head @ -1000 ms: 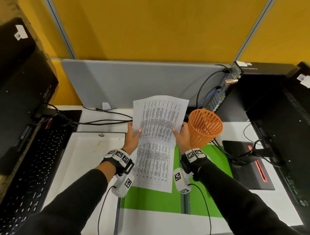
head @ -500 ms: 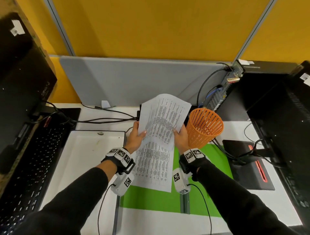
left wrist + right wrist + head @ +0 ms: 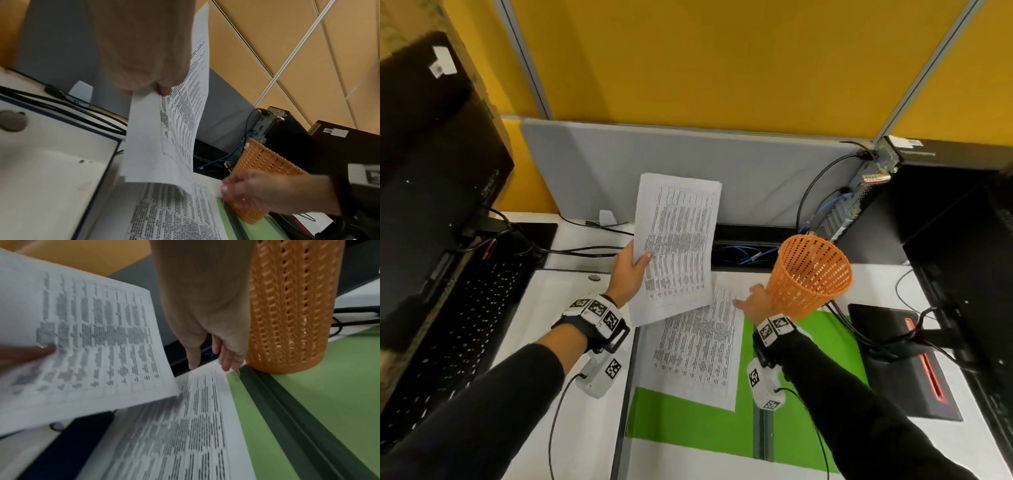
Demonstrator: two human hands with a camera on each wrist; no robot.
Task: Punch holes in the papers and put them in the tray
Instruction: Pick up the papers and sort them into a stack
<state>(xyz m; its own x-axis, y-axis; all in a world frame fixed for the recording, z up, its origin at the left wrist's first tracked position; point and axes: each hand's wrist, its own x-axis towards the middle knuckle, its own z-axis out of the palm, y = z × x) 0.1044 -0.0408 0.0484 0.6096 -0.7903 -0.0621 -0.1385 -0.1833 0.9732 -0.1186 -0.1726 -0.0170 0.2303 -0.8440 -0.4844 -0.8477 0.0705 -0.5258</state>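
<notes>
My left hand (image 3: pixel 635 265) grips a thin stack of printed papers (image 3: pixel 676 240) by its left edge, thumb on the front, and holds it tilted up above the desk. In the left wrist view the stack (image 3: pixel 164 138) hangs below the left hand (image 3: pixel 144 48). One printed sheet (image 3: pixel 698 349) lies flat, partly on the green mat (image 3: pixel 688 421). My right hand (image 3: pixel 746 301) is open with straight fingers (image 3: pixel 228 360) at that sheet's (image 3: pixel 195 434) far right corner, beside the orange basket (image 3: pixel 813 274). The white tray (image 3: pixel 544 308) sits to the left. No hole punch is in view.
A black keyboard (image 3: pixel 455 325) and a monitor (image 3: pixel 431 178) stand at the left. A computer tower (image 3: pixel 928 205) and a second monitor's base (image 3: pixel 904 359) are at the right. Cables (image 3: pixel 585 250) run along the grey back panel (image 3: pixel 756 178).
My right hand has let go of the stack and dropped to the sheet on the desk. The left hand alone now holds the stack, swung up and to the left.
</notes>
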